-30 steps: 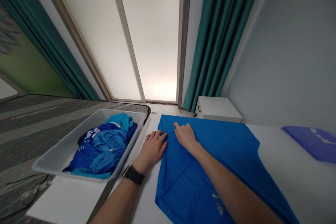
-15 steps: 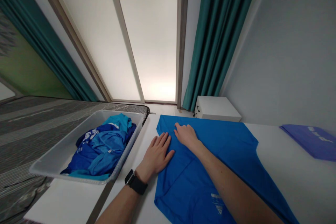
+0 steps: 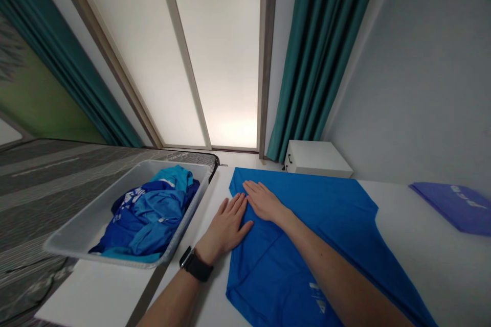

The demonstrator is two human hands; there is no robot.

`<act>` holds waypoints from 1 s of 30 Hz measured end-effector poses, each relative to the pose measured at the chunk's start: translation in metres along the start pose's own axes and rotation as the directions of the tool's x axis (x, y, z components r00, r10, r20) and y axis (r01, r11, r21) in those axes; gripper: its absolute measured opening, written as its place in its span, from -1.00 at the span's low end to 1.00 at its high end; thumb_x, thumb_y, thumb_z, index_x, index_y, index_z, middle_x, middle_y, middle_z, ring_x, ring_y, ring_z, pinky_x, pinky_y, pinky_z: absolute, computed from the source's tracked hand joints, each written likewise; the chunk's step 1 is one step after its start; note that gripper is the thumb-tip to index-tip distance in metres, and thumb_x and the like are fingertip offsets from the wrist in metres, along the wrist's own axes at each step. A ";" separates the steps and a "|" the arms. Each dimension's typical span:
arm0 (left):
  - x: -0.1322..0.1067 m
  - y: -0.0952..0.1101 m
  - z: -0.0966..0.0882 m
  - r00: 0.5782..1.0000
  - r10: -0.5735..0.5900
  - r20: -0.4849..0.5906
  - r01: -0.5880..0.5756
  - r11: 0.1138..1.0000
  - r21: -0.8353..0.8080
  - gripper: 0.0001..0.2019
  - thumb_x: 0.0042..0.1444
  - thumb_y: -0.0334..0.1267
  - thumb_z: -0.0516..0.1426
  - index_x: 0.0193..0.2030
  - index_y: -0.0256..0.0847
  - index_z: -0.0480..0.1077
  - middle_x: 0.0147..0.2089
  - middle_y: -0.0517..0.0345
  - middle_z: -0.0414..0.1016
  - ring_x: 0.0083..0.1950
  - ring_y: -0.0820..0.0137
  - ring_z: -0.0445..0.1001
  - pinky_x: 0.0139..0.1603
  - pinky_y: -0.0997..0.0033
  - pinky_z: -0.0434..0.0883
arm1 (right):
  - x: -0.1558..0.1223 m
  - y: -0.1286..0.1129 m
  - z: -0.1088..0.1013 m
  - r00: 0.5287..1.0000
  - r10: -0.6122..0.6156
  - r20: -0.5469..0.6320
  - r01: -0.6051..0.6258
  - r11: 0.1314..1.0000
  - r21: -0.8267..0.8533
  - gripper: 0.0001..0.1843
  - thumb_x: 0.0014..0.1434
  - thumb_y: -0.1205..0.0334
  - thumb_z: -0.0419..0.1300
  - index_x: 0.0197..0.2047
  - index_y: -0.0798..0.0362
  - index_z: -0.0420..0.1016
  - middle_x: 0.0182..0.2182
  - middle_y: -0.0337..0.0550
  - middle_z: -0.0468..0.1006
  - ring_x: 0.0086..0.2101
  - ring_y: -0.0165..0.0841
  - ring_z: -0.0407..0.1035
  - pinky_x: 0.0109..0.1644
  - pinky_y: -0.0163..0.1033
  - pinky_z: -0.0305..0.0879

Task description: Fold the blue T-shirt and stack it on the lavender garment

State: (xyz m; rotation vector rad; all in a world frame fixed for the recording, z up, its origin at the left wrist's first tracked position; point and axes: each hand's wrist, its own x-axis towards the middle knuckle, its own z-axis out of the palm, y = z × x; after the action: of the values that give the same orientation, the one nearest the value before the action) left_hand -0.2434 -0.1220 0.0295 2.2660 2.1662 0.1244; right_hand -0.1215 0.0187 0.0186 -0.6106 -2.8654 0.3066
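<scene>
A blue T-shirt (image 3: 330,204) lies spread on the white table (image 3: 395,225), with a small pale print near its lower middle. My left hand (image 3: 228,225), a black watch on its wrist, rests flat across the shirt's left edge, fingers stretched out. Beside it my right hand (image 3: 264,202) lies flat on the fabric near the upper left corner, its fingers extended. The fingertips of both hands are close together. My right forearm crosses over the shirt and hides part of it.
At the left stands a clear plastic bin (image 3: 76,245) with crumpled blue clothes (image 3: 153,214) inside. A folded purple garment (image 3: 456,207) lies at the table's right end. Behind the table is a white cabinet (image 3: 318,156). A grey striped mattress (image 3: 34,204) extends on the far left.
My right hand has shifted left towards my left hand, and its fingers have gone from partly curled to stretched flat. The left hand and the shirt have hardly moved.
</scene>
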 end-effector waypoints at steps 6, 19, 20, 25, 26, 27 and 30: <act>0.000 -0.003 -0.001 0.999 -0.028 -0.025 0.028 0.999 -0.017 -0.40 0.38 0.07 -0.20 0.43 -0.22 0.04 0.47 -0.06 0.01 0.48 0.22 -0.04 0.42 0.03 -0.01 | -0.002 0.004 0.005 1.000 0.016 0.012 -0.015 0.999 -0.048 -0.39 0.36 0.17 -0.22 0.41 0.20 0.04 0.40 0.01 -0.01 0.37 -0.25 -0.16 0.42 0.04 -0.23; 0.004 -0.025 0.005 0.978 -0.193 -0.084 0.198 0.979 0.052 -0.48 0.38 -0.03 -0.16 0.40 -0.17 0.11 0.45 0.00 0.06 0.45 0.21 0.06 0.42 0.05 0.01 | -0.001 0.002 0.004 0.998 0.037 0.046 -0.036 0.999 -0.016 -0.37 0.37 0.11 -0.23 0.42 0.19 0.01 0.40 -0.03 -0.04 0.38 -0.24 -0.19 0.42 0.05 -0.28; 0.004 -0.025 0.005 0.978 -0.193 -0.086 0.198 0.979 0.055 -0.48 0.38 -0.04 -0.16 0.40 -0.16 0.12 0.45 0.01 0.06 0.45 0.22 0.06 0.42 0.06 0.01 | -0.001 0.002 0.003 0.998 0.037 0.045 -0.036 0.999 -0.018 -0.37 0.37 0.11 -0.23 0.42 0.19 0.01 0.40 -0.03 -0.04 0.38 -0.24 -0.19 0.42 0.04 -0.28; 0.003 -0.027 0.004 0.979 -0.186 -0.078 0.190 0.981 0.046 -0.48 0.38 -0.05 -0.16 0.40 -0.14 0.11 0.45 0.03 0.07 0.45 0.22 0.04 0.42 0.04 0.01 | -0.002 0.001 0.003 0.999 0.035 0.038 -0.034 0.999 -0.019 -0.37 0.38 0.09 -0.23 0.42 0.20 0.02 0.40 -0.01 -0.04 0.38 -0.23 -0.19 0.42 0.06 -0.27; 0.003 -0.028 0.004 0.980 -0.183 -0.074 0.187 0.981 0.045 -0.48 0.38 -0.04 -0.15 0.41 -0.15 0.10 0.45 0.02 0.06 0.46 0.21 0.04 0.42 0.03 0.01 | -0.002 0.001 0.004 0.999 0.034 0.039 -0.034 0.999 -0.018 -0.36 0.38 0.09 -0.22 0.42 0.21 0.02 0.40 0.00 -0.04 0.38 -0.23 -0.19 0.42 0.06 -0.26; 0.003 -0.028 0.004 0.981 -0.181 -0.071 0.184 0.982 0.044 -0.47 0.38 -0.04 -0.15 0.41 -0.15 0.10 0.45 0.02 0.05 0.46 0.21 0.03 0.42 0.02 0.01 | -0.001 0.002 0.004 0.999 0.033 0.039 -0.033 0.999 -0.017 -0.36 0.38 0.08 -0.22 0.42 0.21 0.01 0.40 0.00 -0.04 0.38 -0.23 -0.19 0.42 0.06 -0.26; 0.003 -0.028 0.004 0.982 -0.182 -0.059 0.184 0.982 0.039 -0.46 0.37 -0.03 -0.14 0.41 -0.16 0.09 0.46 0.01 0.03 0.46 0.21 0.01 0.42 0.01 0.01 | -0.001 0.003 0.004 0.999 0.028 0.035 -0.028 1.000 -0.013 -0.36 0.38 0.06 -0.22 0.43 0.19 0.00 0.40 -0.01 -0.04 0.38 -0.24 -0.20 0.42 0.06 -0.27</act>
State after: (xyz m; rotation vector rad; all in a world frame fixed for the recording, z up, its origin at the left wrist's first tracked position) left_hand -0.2711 -0.1172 0.0243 2.0950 2.4155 0.1410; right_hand -0.1207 0.0199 0.0137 -0.6548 -2.8969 0.3064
